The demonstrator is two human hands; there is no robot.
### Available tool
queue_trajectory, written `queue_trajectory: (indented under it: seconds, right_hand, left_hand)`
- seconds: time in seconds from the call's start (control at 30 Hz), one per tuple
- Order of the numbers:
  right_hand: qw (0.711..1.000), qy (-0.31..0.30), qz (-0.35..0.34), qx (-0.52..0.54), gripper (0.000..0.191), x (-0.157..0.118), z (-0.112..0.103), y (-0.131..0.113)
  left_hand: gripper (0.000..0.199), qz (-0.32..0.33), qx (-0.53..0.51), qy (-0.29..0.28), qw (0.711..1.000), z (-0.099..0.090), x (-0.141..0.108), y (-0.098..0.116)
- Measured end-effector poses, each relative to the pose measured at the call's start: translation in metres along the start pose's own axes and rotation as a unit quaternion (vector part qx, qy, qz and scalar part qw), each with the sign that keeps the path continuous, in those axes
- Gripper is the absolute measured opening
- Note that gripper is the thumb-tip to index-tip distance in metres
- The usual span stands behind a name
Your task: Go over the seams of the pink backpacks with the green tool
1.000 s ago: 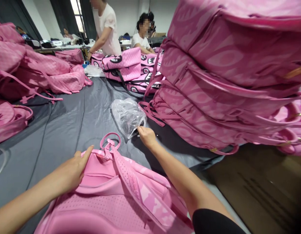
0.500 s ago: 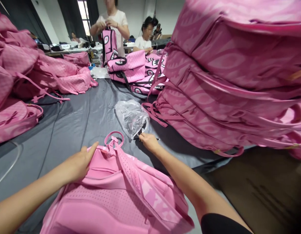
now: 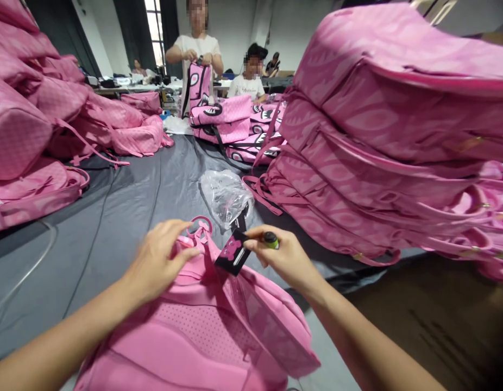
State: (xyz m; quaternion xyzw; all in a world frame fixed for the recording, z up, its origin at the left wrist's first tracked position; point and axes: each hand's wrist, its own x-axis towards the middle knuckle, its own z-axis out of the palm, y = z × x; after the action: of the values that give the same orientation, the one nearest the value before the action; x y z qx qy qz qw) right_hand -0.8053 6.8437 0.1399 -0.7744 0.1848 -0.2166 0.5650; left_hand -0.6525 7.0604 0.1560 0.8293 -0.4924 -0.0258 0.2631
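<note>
A pink backpack [image 3: 186, 326] lies before me, its padded back panel and a shoulder strap facing up. My right hand [image 3: 282, 252] pinches a black hang tag [image 3: 234, 253] with a pink figure printed on it, above the backpack's top. In the same hand is a small black and green cylindrical thing [image 3: 271, 240], its kind unclear. My left hand [image 3: 164, 260] is at the backpack's top edge beside the pink loop handle [image 3: 200, 225], thumb and fingers apart. Beyond the hands, a clear plastic bag [image 3: 227, 198] lies with more black tags [image 3: 240, 220] at its mouth.
A tall stack of pink backpacks [image 3: 377, 146] rises on the right; more pink bags [image 3: 39, 114] are heaped at left. Pink shark-face backpacks [image 3: 235, 125] lie farther back on the grey-covered table [image 3: 125, 201]. One person [image 3: 198, 51] holds a bag there; another [image 3: 247, 81] sits alongside.
My right hand has come back from the plastic bag with a black hang tag. My left hand has shifted right along the backpack's top and its fingers have spread.
</note>
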Motion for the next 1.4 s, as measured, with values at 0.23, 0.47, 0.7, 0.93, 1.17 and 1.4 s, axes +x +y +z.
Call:
queue_trajectory:
  seconds: [0.23, 0.47, 0.7, 0.93, 1.17, 1.4]
  right_hand:
    - [0.984, -0.137, 0.009, 0.114, 0.024, -0.031, 0.055, -0.022]
    - [0.972, -0.017, -0.187, -0.139, 0.012, -0.014, 0.071, 0.002]
    - [0.870, -0.256, -0.114, -0.407, 0.024, 0.002, 0.112, -0.004]
    - [0.809, -0.293, -0.152, -0.486, 0.019, 0.006, 0.141, 0.002]
    - [0.796, -0.343, -0.228, -0.444, 0.017, 0.016, 0.147, 0.008]
    - [0.805, -0.343, -0.258, -0.409, 0.019, 0.024, 0.151, 0.016]
  left_hand:
    - [0.022, -0.068, -0.272, 0.046, 0.959, 0.025, -0.027, 0.029]
    - [0.049, -0.088, -0.111, 0.165, 0.976, 0.009, -0.081, -0.032]
    - [0.072, -0.274, -0.021, -0.009, 0.961, 0.022, -0.117, -0.066]
    - [0.052, -0.279, 0.002, -0.046, 0.959, 0.018, -0.111, -0.057]
    - [0.038, -0.298, 0.159, -0.134, 0.932, 0.015, -0.097, -0.054]
    - [0.048, -0.310, 0.145, -0.166, 0.925, 0.026, -0.100, -0.076]
